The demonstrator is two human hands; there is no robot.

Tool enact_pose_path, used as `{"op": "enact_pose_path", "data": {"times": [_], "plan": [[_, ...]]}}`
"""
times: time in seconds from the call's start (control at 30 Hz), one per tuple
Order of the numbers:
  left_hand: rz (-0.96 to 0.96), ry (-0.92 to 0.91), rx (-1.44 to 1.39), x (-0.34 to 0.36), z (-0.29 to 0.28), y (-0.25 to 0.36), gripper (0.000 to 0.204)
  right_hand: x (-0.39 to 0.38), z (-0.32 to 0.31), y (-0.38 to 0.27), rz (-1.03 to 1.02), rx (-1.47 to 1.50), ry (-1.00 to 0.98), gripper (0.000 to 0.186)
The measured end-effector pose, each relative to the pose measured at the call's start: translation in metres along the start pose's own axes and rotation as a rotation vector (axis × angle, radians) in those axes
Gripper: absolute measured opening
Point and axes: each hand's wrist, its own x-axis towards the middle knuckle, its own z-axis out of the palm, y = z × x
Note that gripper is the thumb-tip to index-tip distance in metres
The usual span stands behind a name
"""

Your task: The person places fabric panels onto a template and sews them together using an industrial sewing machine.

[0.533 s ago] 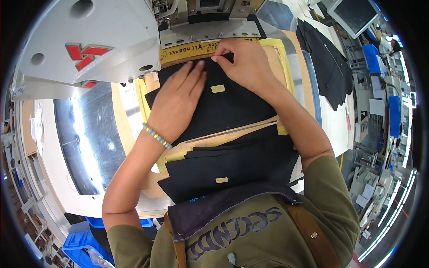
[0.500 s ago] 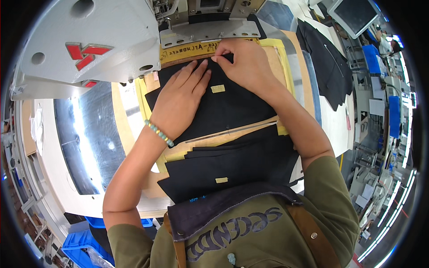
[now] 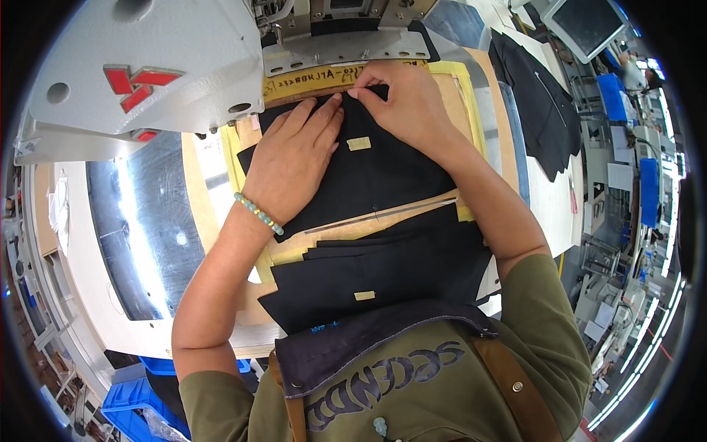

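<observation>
A black fabric panel [image 3: 368, 184] with a small yellow label lies on a brown board template [image 3: 449, 103] edged with yellow tape. My left hand [image 3: 298, 151] rests flat on the panel's left part, its fingers stretched toward the far edge. At that far edge my right hand [image 3: 405, 103] pinches the cloth between thumb and forefinger. Just beyond the fingertips is a yellow strip [image 3: 313, 82] with handwriting, under a metal plate [image 3: 346, 53] of the machine. A stack of black fabric panels [image 3: 383, 265] lies nearer to me, the top one also labelled.
A grey machine head [image 3: 147, 66] with a red emblem stands at the far left. More black pieces [image 3: 537, 103] lie on the table's right side, near a monitor [image 3: 585, 26]. Blue crates [image 3: 140, 401] are below the table at the left.
My left hand has shifted slightly left, with its fingers a little more bent. My right hand keeps its pinch at the far edge almost unmoved.
</observation>
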Motion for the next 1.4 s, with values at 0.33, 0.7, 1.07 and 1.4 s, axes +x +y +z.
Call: {"op": "enact_pose_path", "data": {"times": [0.33, 0.7, 1.07, 1.4], "plan": [[-0.046, 0.031, -0.056, -0.006, 0.003, -0.001, 0.045, -0.007, -0.030, 0.004, 0.103, -0.187, -0.085, 0.013], [-0.048, 0.009, -0.027, -0.008, 0.006, -0.002, 0.046, -0.016, -0.039, 0.025, 0.238, 0.029, -0.060, 0.011], [-0.033, 0.030, -0.007, -0.008, 0.010, 0.000, 0.050, -0.009, -0.067, 0.063, 0.457, 0.177, -0.212, 0.013], [-0.039, -0.009, 0.051, -0.008, 0.008, 0.003, 0.052, -0.035, -0.092, 0.052, 0.255, 0.019, 0.142, 0.026]]}}
